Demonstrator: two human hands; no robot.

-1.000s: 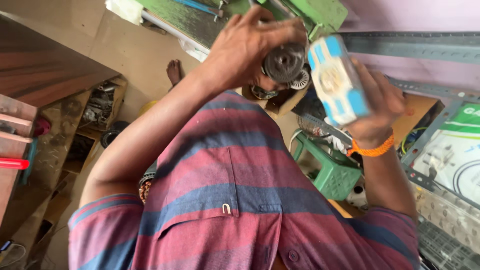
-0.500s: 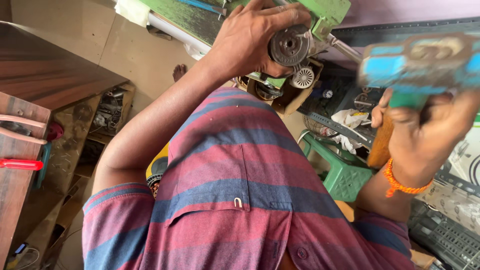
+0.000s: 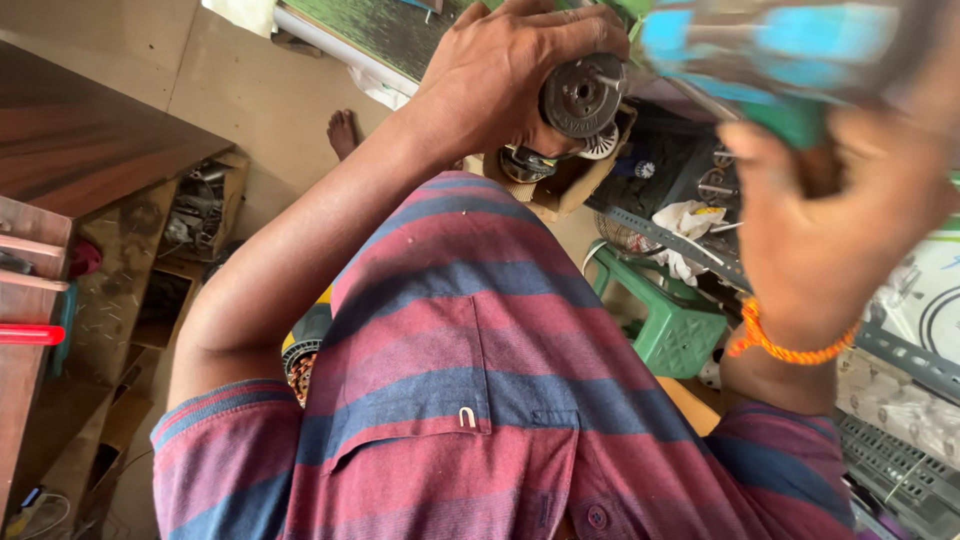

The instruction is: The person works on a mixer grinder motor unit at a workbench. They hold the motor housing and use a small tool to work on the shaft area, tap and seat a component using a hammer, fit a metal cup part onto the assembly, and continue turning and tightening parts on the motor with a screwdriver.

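Observation:
My left hand (image 3: 505,70) reaches forward over my striped shirt and grips a round grey metal part (image 3: 583,95) with a stepped hub, held up near a green bench edge. My right hand (image 3: 830,220), with an orange thread band (image 3: 790,348) on its wrist, is raised close to the camera. It is closed on a blue and green object (image 3: 770,50) that is too blurred to tell apart in detail. The two hands are apart, the blue object just right of the metal part.
A green plastic stool (image 3: 670,325) stands below on the floor beside a cardboard box (image 3: 560,195) of round metal parts. A wooden shelf unit (image 3: 90,160) with clutter sits at left, a red handle (image 3: 30,334) sticking out. A bare foot (image 3: 343,132) shows on the floor.
My right hand has swung the blue object up and toward the camera, turning it from upright to sideways. My left hand keeps hold of the metal part, shifted slightly right.

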